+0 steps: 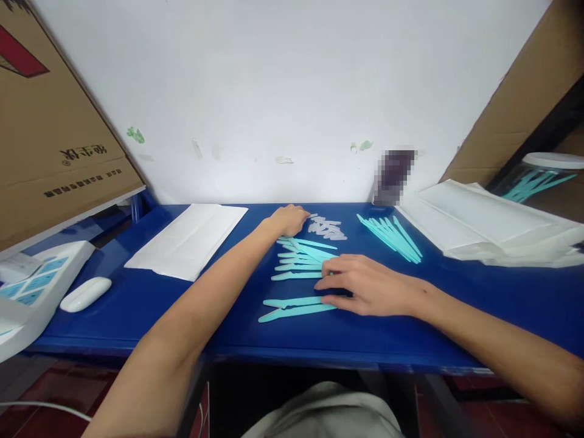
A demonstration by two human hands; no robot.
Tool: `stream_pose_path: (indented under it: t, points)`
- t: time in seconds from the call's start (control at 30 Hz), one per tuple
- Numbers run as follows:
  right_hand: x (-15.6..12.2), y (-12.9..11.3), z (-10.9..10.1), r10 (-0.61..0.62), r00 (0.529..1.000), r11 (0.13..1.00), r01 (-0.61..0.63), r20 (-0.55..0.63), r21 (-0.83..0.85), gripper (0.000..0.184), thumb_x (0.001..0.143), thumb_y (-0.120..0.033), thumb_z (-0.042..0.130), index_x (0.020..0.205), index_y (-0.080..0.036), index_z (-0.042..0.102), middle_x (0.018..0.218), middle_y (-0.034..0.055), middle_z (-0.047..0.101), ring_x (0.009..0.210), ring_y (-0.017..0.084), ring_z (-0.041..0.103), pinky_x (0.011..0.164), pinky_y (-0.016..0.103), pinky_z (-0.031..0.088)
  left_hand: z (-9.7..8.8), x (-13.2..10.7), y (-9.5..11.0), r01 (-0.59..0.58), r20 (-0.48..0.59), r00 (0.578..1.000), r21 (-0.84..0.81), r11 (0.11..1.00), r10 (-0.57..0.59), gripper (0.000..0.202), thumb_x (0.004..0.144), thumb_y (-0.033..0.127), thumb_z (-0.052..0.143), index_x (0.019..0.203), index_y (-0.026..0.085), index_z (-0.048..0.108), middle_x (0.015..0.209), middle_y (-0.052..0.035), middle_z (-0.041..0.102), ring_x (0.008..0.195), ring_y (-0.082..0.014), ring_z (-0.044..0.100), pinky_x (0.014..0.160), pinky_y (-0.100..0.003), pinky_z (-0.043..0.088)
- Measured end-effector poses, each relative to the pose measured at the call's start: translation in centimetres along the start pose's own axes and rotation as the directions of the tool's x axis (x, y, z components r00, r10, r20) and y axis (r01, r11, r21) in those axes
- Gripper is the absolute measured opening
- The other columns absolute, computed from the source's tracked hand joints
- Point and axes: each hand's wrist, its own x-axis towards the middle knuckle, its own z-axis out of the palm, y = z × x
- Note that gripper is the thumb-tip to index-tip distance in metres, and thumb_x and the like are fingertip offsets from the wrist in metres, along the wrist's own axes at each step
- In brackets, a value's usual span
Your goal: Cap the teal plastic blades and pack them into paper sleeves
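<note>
1. The right hand [360,283] has thumb and index finger spread apart, the thumb at the right ends of a front pair of turquoise sticks [296,312], near the front edge of the table [123,319].
2. The left hand [289,220], near the back edge, has its fingertips beside a lilac pile [326,228]; I cannot tell whether they pinch anything.
3. Between the hands lies a stick row [301,267].
4. Another turquoise bundle [387,236] lies right of the pile.
5. White sheets [493,219] cover the back right corner.
</note>
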Motion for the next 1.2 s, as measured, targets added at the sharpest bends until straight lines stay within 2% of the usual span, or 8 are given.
stream_pose_path:
  t: [0.2, 0.37, 0.5, 0.6, 0.7, 0.9, 1.03, 1.2]
  points:
    - [-0.2, 0.1, -0.3, 0.131, 0.991, 0.987, -0.133, 0.038, 0.085, 0.018, 0.096, -0.031, 0.055, 0.087, -0.022, 0.068, 0.083, 0.0027, 0.065, 0.075, 0.017, 0.058, 0.080, 0.035, 0.041, -0.7, -1.5, -0.4, 0.079, 0.007, 0.997, 0.110, 0.991, -0.080, 0.031, 0.094, 0.020, 0.047, 0.098, 0.013, 0.078, 0.107, -0.0204, 0.074, 0.107, -0.0325, 0.068, 0.093, -0.043, 0.050]
    - [-0.4, 0.3, -1.1, 0.223, 0.967, 0.971, -0.232, 0.121, 0.065, 0.023, 0.093, -0.031, 0.053, 0.072, -0.022, 0.055, 0.066, -0.0020, 0.060, 0.061, 0.015, 0.048, 0.081, 0.039, 0.038, -0.2, -3.2, -3.6, 0.107, -0.047, 0.993, 0.055, 0.993, -0.105, 0.030, 0.092, 0.020, 0.049, 0.101, 0.018, 0.078, 0.105, -0.0128, 0.076, 0.101, -0.0259, 0.069, 0.092, -0.036, 0.052]
    - [-0.7, 1.1, -1.3, 0.278, 0.956, 0.954, -0.263, -0.097, 0.141, 0.018, 0.087, -0.025, 0.056, 0.069, -0.022, 0.053, 0.062, -0.0002, 0.059, 0.066, 0.018, 0.054, 0.068, 0.033, 0.040, 0.1, -6.2, -6.5, 0.159, -0.113, 0.981, 0.023, 0.987, -0.155, 0.035, 0.094, 0.023, 0.043, 0.101, 0.016, 0.076, 0.106, -0.0141, 0.073, 0.100, -0.0266, 0.068, 0.093, -0.036, 0.051]
    - [-0.7, 2.0, -0.8, 0.358, 0.878, 0.916, -0.264, -0.317, 0.303, 0.016, 0.089, -0.026, 0.054, 0.074, -0.022, 0.052, 0.063, -0.0004, 0.064, 0.057, 0.015, 0.057, 0.061, 0.030, 0.043, 0.0, -8.8, -8.1, 0.185, -0.145, 0.973, 0.015, 0.983, -0.181, 0.036, 0.094, 0.026, 0.041, 0.098, 0.015, 0.075, 0.104, -0.0162, 0.071, 0.097, -0.0287, 0.067, 0.091, -0.039, 0.050]
    - [-0.6, 2.8, -0.2, 0.416, 0.811, 0.886, -0.260, -0.411, 0.384, 0.016, 0.096, -0.034, 0.050, 0.089, -0.021, 0.056, 0.069, 0.0014, 0.069, 0.055, 0.015, 0.060, 0.057, 0.029, 0.045, -0.3, -10.4, -8.8, 0.230, -0.148, 0.963, 0.026, 0.973, -0.224, 0.033, 0.091, 0.027, 0.043, 0.093, 0.015, 0.073, 0.099, -0.0161, 0.070, 0.093, -0.0287, 0.066, 0.087, -0.038, 0.050]
    - [0.0, 3.6, 0.2, 0.450, 0.761, 0.880, -0.290, -0.467, 0.375, 0.025, 0.095, -0.040, 0.057, 0.084, -0.019, 0.065, 0.074, 0.0043, 0.071, 0.062, 0.017, 0.065, 0.061, 0.031, 0.051, -1.0, -10.8, -7.5, 0.274, -0.160, 0.944, -0.114, 0.955, -0.290, 0.024, 0.089, 0.035, 0.051, 0.086, 0.019, 0.069, 0.080, -0.0079, 0.073, 0.074, -0.0227, 0.065, 0.072, -0.032, 0.047]
    - [0.0, 3.9, 0.5, 0.493, 0.689, 0.854, -0.264, -0.532, 0.449, 0.023, 0.092, -0.041, 0.061, 0.086, -0.019, 0.066, 0.080, 0.0054, 0.074, 0.070, 0.020, 0.072, 0.066, 0.033, 0.055, -1.4, -11.0, -5.0, 0.180, -0.287, 0.925, -0.251, 0.951, -0.251, 0.032, 0.098, 0.043, 0.043, 0.095, 0.019, 0.063, 0.085, -0.0064, 0.072, 0.074, -0.0209, 0.063, 0.071, -0.032, 0.044]
    - [0.1, 4.2, 0.9, 0.601, 0.628, 0.755, -0.243, -0.494, 0.609, 0.022, 0.089, -0.040, 0.065, 0.095, -0.019, 0.065, 0.082, 0.0066, 0.076, 0.080, 0.025, 0.076, 0.072, 0.036, 0.060, -2.1, -10.9, -1.9, 0.046, -0.389, 0.904, -0.328, 0.944, -0.180, 0.032, 0.104, 0.041, 0.033, 0.096, 0.019, 0.056, 0.083, -0.0032, 0.065, 0.072, -0.0179, 0.057, 0.070, -0.031, 0.040]
